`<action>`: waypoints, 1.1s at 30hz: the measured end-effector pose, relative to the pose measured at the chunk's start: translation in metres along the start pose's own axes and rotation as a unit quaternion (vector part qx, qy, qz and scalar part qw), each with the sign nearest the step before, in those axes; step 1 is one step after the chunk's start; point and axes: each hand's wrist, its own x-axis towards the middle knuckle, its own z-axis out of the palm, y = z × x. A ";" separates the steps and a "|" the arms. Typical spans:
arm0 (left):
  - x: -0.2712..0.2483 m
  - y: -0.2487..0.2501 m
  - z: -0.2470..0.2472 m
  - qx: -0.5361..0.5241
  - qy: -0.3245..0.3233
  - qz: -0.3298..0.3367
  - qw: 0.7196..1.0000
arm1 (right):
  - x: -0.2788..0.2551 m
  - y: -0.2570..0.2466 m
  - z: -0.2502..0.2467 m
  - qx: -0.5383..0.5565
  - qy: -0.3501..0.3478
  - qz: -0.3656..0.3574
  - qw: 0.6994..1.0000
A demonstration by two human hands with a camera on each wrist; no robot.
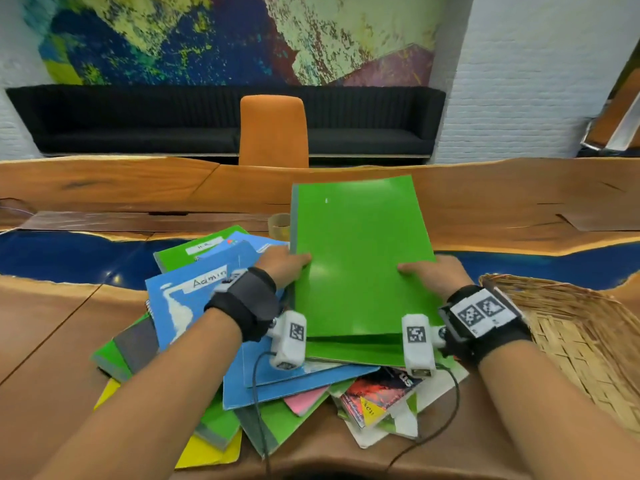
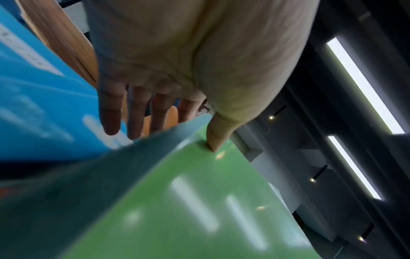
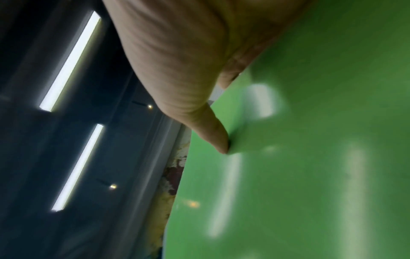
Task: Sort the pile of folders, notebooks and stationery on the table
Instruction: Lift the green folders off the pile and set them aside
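I hold the big green folder [image 1: 360,258] up over the pile [image 1: 277,368] on the table [image 1: 52,327]. My left hand [image 1: 282,265] and right hand [image 1: 433,275] pinch its sides, thumbs on top. Only my left wrist view shows fingers [image 2: 111,112] underneath.

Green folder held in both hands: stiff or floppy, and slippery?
The green folder probably flexes: its edge curves in the left wrist view. Its glossy cover mirrors the ceiling lights, so likely slick. The left hand and right hand pinch opposite edges, suggesting it is light.
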 end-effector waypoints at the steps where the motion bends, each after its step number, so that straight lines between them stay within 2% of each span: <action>1: -0.004 -0.004 0.008 0.030 -0.016 -0.010 0.999 | 0.003 0.010 -0.002 -0.027 -0.003 0.023 0.999; 4: -0.014 -0.013 0.024 0.080 -0.035 -0.032 0.996 | 0.002 0.038 -0.008 -0.150 -0.027 0.085 0.985; 5: -0.015 -0.014 0.027 0.085 -0.034 -0.033 0.995 | 0.004 0.046 -0.008 -0.154 -0.022 0.089 0.984; 8: -0.016 -0.015 0.030 0.069 -0.029 -0.023 0.997 | 0.006 0.062 -0.003 -0.095 -0.004 0.088 0.992; 12: -0.007 -0.013 0.022 -0.014 -0.048 -0.042 0.998 | 0.037 0.092 -0.001 -0.030 -0.008 0.065 0.997; 15: 0.007 -0.012 0.016 -0.088 -0.052 -0.066 0.993 | 0.022 0.074 0.000 -0.019 0.013 0.038 0.999; 19: 0.038 -0.019 0.018 -0.224 -0.077 -0.100 0.966 | 0.015 0.061 -0.001 0.020 0.017 0.016 1.000; 22: 0.055 -0.020 0.018 -0.242 -0.121 -0.089 0.959 | 0.020 0.049 -0.001 0.049 0.011 0.003 0.999; 25: 0.059 -0.021 0.015 -0.290 -0.135 -0.092 0.943 | 0.027 0.042 -0.003 0.048 0.020 0.008 0.999; 29: 0.053 -0.023 0.011 -0.303 -0.114 -0.060 0.944 | 0.031 0.038 0.000 0.040 0.029 0.004 0.999; 33: 0.033 -0.025 0.009 -0.310 -0.012 -0.033 0.950 | 0.026 0.033 -0.003 0.050 0.031 -0.021 0.998</action>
